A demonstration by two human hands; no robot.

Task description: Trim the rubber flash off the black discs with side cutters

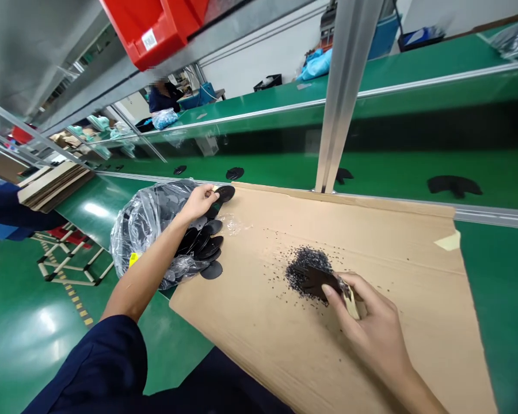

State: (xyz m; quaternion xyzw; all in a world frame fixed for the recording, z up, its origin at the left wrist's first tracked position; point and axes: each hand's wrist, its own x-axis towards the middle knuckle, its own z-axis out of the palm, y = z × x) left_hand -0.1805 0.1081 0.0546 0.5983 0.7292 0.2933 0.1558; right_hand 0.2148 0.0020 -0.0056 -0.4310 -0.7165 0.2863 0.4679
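1. The right hand (377, 322) is closed around a dark flat piece (317, 283), which is over a heap of black bits (311, 257), near the middle of the cardboard (259, 322).
2. The left hand (201, 202) pinches a black oval piece (225, 194) at the cardboard's far left corner.
3. Along the left edge, a clear plastic bag (132, 221) contains more black ovals (210, 247).

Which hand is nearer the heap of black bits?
Right. The right hand is beside the heap, holding a dark piece that overlaps it in view; the left hand is farther off, by the plastic bag, holding a black disc.
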